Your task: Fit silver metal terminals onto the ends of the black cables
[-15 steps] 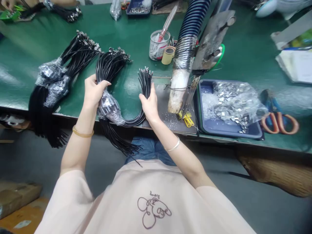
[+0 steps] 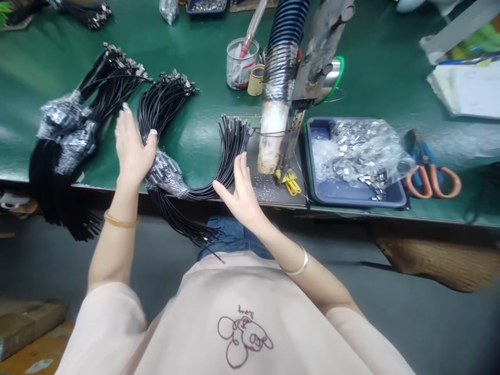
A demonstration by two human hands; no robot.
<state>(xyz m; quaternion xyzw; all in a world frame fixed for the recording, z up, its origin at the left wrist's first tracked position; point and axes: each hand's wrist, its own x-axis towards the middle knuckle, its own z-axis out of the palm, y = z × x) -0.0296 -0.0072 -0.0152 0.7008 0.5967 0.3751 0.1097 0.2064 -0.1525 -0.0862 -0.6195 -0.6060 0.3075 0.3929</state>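
Note:
A bundle of black cables (image 2: 164, 107) with metal ends lies on the green table, its middle wrapped in clear plastic (image 2: 167, 174). Beside its left edge is my left hand (image 2: 133, 148), open, fingers stretched out. One branch of thinner cables (image 2: 231, 148) curves to the right and up, its tips fanned out by the dark plate. My right hand (image 2: 242, 195) is open at the near side of this branch, thumb apart from the fingers, gripping nothing. Further left lie more wrapped black cable bundles (image 2: 103, 86).
A blue tray (image 2: 355, 200) holds small metal parts in clear plastic; orange-handled scissors (image 2: 432, 182) lie right of it. A ribbed hose (image 2: 287, 31) and metal arm (image 2: 318, 52) hang over the plate, near yellow clippers (image 2: 289, 183). Behind stands a clear cup (image 2: 240, 67).
Both hands have let go of the cables and opened. My left hand has moved left off the bundle; my right hand has dropped lower. The thin cable ends have spread out. The whole view has shifted slightly.

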